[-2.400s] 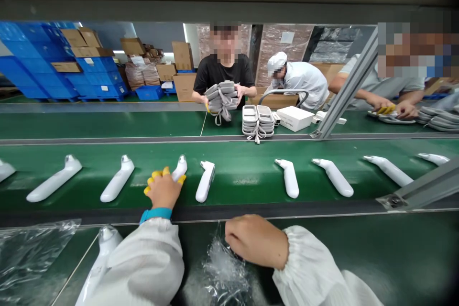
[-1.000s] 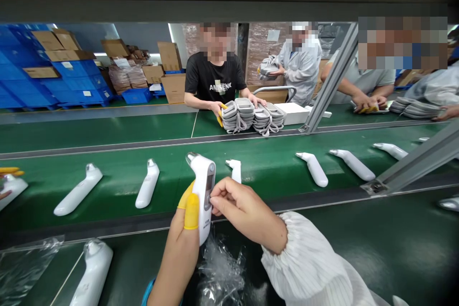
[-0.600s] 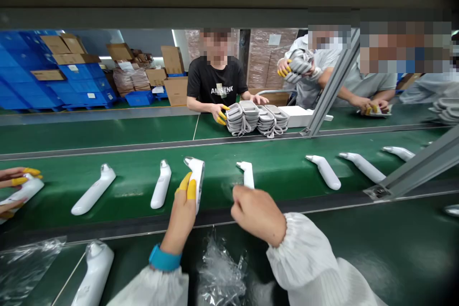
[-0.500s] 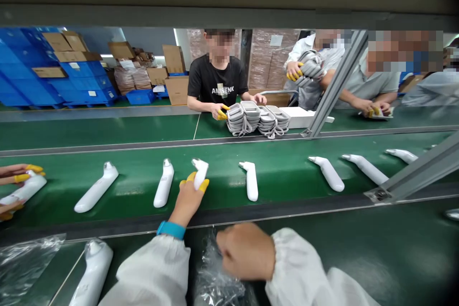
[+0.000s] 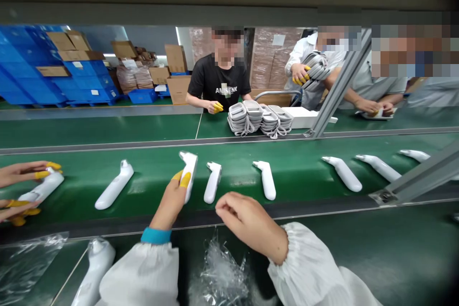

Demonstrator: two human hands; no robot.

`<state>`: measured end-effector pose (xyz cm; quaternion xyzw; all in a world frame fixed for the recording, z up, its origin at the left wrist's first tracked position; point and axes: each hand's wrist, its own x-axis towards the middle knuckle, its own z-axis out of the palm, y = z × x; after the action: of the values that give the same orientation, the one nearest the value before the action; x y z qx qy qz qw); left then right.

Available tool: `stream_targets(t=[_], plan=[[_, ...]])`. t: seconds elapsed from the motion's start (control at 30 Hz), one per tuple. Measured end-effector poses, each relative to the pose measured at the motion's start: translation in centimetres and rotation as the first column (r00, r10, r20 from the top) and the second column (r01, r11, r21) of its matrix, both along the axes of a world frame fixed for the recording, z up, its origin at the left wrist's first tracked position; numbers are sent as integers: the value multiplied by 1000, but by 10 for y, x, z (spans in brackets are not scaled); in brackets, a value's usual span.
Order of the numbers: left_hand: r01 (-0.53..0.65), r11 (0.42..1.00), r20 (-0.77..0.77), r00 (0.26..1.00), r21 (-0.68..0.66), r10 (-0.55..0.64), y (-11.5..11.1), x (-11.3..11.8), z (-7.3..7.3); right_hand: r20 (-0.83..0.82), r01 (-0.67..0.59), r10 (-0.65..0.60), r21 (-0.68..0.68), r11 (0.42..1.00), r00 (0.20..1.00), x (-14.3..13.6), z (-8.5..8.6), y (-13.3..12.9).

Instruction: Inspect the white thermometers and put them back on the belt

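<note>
My left hand (image 5: pixel 174 197), in yellow finger cots, grips a white ear thermometer (image 5: pixel 191 165) over the conveyor belt, its tip pointing up and left. Just right of that lies a second thermometer (image 5: pixel 213 182), followed by a third (image 5: pixel 266 180). My right hand (image 5: pixel 247 222) hovers near the belt's front edge with its fingers curled together; nothing shows in them. Below it is a crumpled clear plastic bag (image 5: pixel 225 275) on the near surface. Another thermometer (image 5: pixel 93 270) rests by my left sleeve.
At far left a co-worker's hands (image 5: pixel 30 174) handle another thermometer (image 5: pixel 48 184). More thermometers (image 5: pixel 344 174) lie to the right, near a slanted metal post (image 5: pixel 412 181). Clear plastic (image 5: pixel 28 263) lies at lower left. Across the belt, a person (image 5: pixel 222 76) stands behind stacked grey cases (image 5: pixel 245 117).
My left hand has moved left from one thermometer and now holds its neighbour. My right hand has risen from above the plastic bag. The thermometers on the belt have shifted right.
</note>
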<state>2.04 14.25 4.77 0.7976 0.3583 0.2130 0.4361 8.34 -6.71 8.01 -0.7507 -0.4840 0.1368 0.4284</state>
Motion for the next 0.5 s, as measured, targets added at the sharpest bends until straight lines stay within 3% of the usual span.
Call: stream_targets(t=[0.07,0.13,0.2,0.3,0.5], plan=[[93,989,193,979,-115,-69,-36,-8,13,-175,46,-11,197,979,985,-2,9,3],[211,908,437,899,-361,-35,-72,-18,26,-332,76,34,312,947,943,-5,15,5],[270,823,517,855,-500,34,-97,-28,34,-472,95,86,348,933,877,-8,19,4],[268,814,488,873,-516,22,-111,-38,36,-591,94,123,323,942,797,-10,22,0],[232,883,455,890,-407,-24,-111,-40,30,-561,74,81,248,966,824,-6,24,-5]])
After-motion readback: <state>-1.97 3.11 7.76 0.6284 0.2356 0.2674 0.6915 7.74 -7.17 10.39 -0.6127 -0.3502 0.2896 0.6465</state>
